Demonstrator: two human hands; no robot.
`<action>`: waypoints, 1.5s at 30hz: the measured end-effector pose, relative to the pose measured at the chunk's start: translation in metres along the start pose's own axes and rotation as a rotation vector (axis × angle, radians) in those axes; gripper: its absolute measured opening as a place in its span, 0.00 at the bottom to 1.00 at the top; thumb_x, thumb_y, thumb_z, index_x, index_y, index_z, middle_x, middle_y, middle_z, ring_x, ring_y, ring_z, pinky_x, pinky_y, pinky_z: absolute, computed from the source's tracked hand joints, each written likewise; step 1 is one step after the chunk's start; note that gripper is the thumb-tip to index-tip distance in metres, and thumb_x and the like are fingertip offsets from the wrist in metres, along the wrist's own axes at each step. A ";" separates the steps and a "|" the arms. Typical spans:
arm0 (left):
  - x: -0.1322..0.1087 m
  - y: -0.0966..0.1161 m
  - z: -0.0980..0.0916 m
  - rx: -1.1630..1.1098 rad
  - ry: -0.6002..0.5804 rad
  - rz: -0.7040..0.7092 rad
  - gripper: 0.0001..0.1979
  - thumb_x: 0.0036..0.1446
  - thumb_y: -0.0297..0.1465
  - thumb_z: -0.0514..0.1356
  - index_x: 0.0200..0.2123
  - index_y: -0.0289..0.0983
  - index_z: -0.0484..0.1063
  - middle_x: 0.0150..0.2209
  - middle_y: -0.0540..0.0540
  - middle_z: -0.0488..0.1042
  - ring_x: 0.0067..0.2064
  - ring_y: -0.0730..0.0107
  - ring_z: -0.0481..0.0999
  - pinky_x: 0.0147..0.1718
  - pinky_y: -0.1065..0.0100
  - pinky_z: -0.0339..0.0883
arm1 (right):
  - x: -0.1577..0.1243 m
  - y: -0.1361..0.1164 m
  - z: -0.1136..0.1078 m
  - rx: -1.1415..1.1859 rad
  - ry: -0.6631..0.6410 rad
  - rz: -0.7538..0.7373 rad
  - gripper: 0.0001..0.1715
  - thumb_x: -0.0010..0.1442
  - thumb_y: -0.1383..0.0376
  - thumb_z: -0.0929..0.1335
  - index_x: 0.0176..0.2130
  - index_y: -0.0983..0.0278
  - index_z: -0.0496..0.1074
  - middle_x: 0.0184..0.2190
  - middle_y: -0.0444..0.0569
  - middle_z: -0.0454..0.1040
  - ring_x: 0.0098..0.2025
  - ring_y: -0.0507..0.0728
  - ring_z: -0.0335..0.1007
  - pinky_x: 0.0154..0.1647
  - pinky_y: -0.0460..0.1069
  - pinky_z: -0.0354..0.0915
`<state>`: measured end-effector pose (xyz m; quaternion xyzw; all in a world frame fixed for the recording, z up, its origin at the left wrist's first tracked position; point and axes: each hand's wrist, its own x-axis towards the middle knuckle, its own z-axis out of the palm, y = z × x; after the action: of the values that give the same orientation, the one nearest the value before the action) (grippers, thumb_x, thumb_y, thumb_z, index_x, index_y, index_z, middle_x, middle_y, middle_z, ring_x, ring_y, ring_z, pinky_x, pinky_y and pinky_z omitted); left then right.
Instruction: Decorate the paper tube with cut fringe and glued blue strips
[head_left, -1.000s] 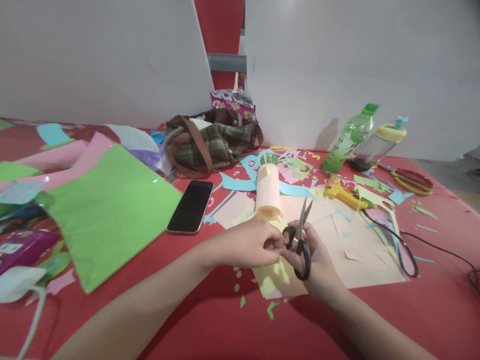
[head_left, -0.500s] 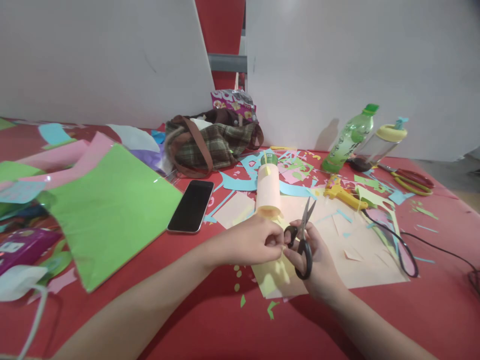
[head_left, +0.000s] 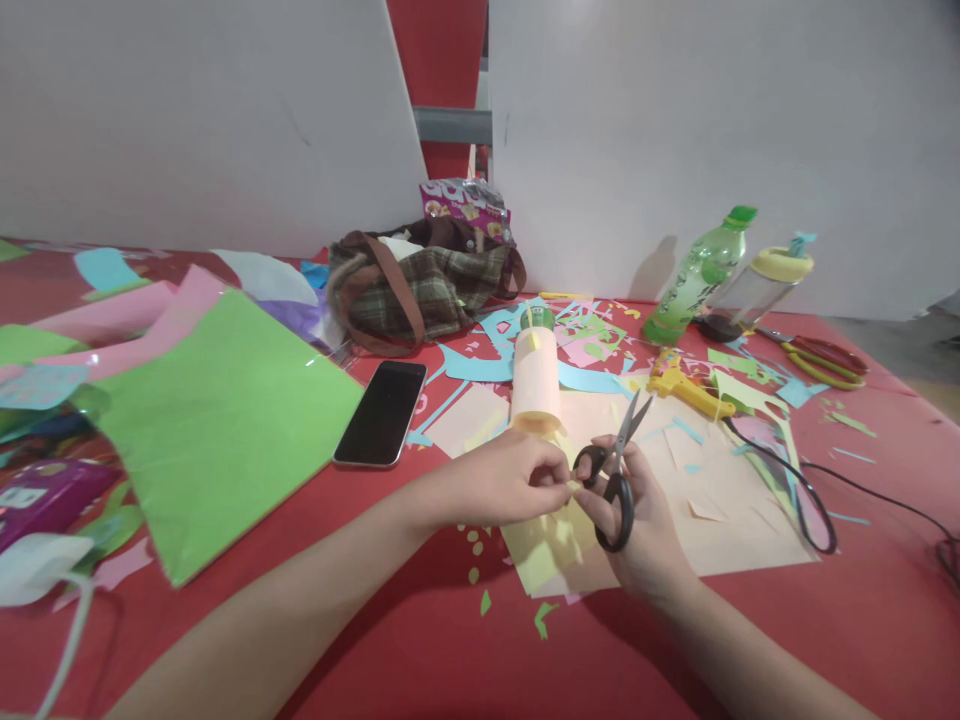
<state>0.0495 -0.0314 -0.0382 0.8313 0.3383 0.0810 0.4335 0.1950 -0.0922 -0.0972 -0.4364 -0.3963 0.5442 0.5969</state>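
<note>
My right hand (head_left: 637, 525) grips black-handled scissors (head_left: 616, 470), blades pointing up and away, nearly closed. My left hand (head_left: 510, 482) is pinched on a small pale yellow paper piece (head_left: 574, 487) right beside the scissor handles. Both hands hover over a pale yellow sheet (head_left: 544, 555) lying on a larger peach sheet (head_left: 720, 510). Just beyond the hands stands a bottle wrapped in peach paper (head_left: 535, 380). Small green paper bits (head_left: 484, 600) lie on the red tablecloth below my hands.
A black phone (head_left: 382, 412) lies left of the hands, next to a big green sheet (head_left: 217, 420). A plaid bag (head_left: 424, 285) sits behind. To the right are a yellow glue gun (head_left: 686, 390) with a black cord (head_left: 810, 500), a green bottle (head_left: 697, 275), and red-yellow scissors (head_left: 817, 360).
The scissors in my right hand have tilted to the right and shifted slightly right. My left hand stays pinched at the same spot.
</note>
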 end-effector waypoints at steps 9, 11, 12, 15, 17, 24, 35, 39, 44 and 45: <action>0.001 0.002 -0.001 -0.082 0.102 -0.001 0.08 0.48 0.31 0.51 0.22 0.35 0.65 0.19 0.53 0.63 0.22 0.79 0.60 0.19 0.76 0.51 | -0.001 0.001 0.000 -0.002 -0.006 0.040 0.22 0.45 0.67 0.69 0.40 0.55 0.60 0.29 0.41 0.62 0.29 0.49 0.60 0.28 0.45 0.59; 0.001 0.001 -0.003 -0.131 0.158 0.006 0.08 0.48 0.30 0.50 0.22 0.35 0.64 0.20 0.53 0.63 0.23 0.78 0.60 0.21 0.76 0.53 | -0.002 0.000 0.001 -0.002 -0.060 0.063 0.22 0.46 0.65 0.69 0.41 0.55 0.60 0.30 0.42 0.62 0.30 0.50 0.60 0.30 0.46 0.59; 0.001 0.001 -0.003 -0.160 0.195 0.011 0.07 0.49 0.30 0.50 0.22 0.35 0.63 0.20 0.53 0.63 0.24 0.78 0.61 0.22 0.76 0.54 | -0.003 0.000 0.002 -0.001 -0.093 0.077 0.21 0.46 0.64 0.69 0.41 0.55 0.60 0.30 0.42 0.62 0.30 0.50 0.60 0.31 0.47 0.59; 0.001 0.001 -0.006 -0.246 0.323 0.020 0.08 0.49 0.30 0.50 0.21 0.35 0.63 0.21 0.53 0.62 0.25 0.78 0.61 0.25 0.76 0.56 | -0.005 -0.002 0.003 0.000 -0.185 0.100 0.21 0.48 0.58 0.67 0.42 0.55 0.60 0.31 0.44 0.61 0.31 0.51 0.60 0.33 0.49 0.59; 0.001 0.002 -0.007 -0.295 0.386 0.015 0.07 0.49 0.30 0.51 0.21 0.35 0.63 0.22 0.53 0.63 0.25 0.78 0.62 0.25 0.76 0.57 | -0.005 -0.004 0.004 -0.007 -0.240 0.103 0.22 0.48 0.54 0.66 0.43 0.56 0.59 0.32 0.45 0.60 0.32 0.52 0.59 0.34 0.49 0.59; 0.000 0.006 -0.005 -0.305 0.408 0.005 0.06 0.49 0.27 0.50 0.23 0.34 0.65 0.23 0.52 0.67 0.26 0.77 0.66 0.27 0.76 0.59 | -0.006 -0.007 0.004 -0.093 -0.346 0.042 0.29 0.47 0.49 0.64 0.46 0.57 0.58 0.32 0.48 0.60 0.35 0.56 0.58 0.37 0.51 0.56; 0.001 0.006 0.001 -0.222 0.401 0.025 0.06 0.49 0.27 0.51 0.22 0.35 0.64 0.21 0.53 0.68 0.25 0.76 0.68 0.26 0.75 0.60 | -0.006 -0.007 0.003 -0.105 -0.323 0.053 0.27 0.48 0.49 0.63 0.45 0.59 0.58 0.32 0.48 0.60 0.34 0.55 0.56 0.36 0.50 0.55; 0.001 0.007 0.004 -0.264 0.416 0.038 0.07 0.49 0.27 0.50 0.22 0.35 0.64 0.22 0.53 0.68 0.26 0.76 0.68 0.27 0.74 0.61 | -0.006 -0.007 0.002 -0.098 -0.324 0.034 0.28 0.48 0.49 0.63 0.45 0.59 0.58 0.32 0.47 0.59 0.34 0.56 0.56 0.36 0.50 0.55; 0.002 0.008 0.009 -0.340 0.412 0.032 0.07 0.49 0.26 0.50 0.21 0.35 0.61 0.19 0.54 0.66 0.24 0.77 0.68 0.27 0.74 0.61 | -0.007 -0.003 0.000 -0.087 -0.311 0.032 0.26 0.48 0.50 0.63 0.45 0.57 0.59 0.32 0.48 0.60 0.34 0.56 0.56 0.36 0.51 0.56; 0.003 0.008 0.009 -0.355 0.406 0.029 0.07 0.49 0.25 0.49 0.21 0.35 0.60 0.19 0.54 0.66 0.24 0.77 0.68 0.27 0.74 0.61 | -0.007 -0.003 0.000 -0.084 -0.307 0.037 0.26 0.48 0.50 0.63 0.45 0.57 0.59 0.32 0.48 0.60 0.33 0.57 0.56 0.36 0.52 0.56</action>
<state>0.0592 -0.0388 -0.0380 0.7137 0.3869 0.3105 0.4945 0.1954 -0.0989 -0.0945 -0.3799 -0.4973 0.5982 0.5005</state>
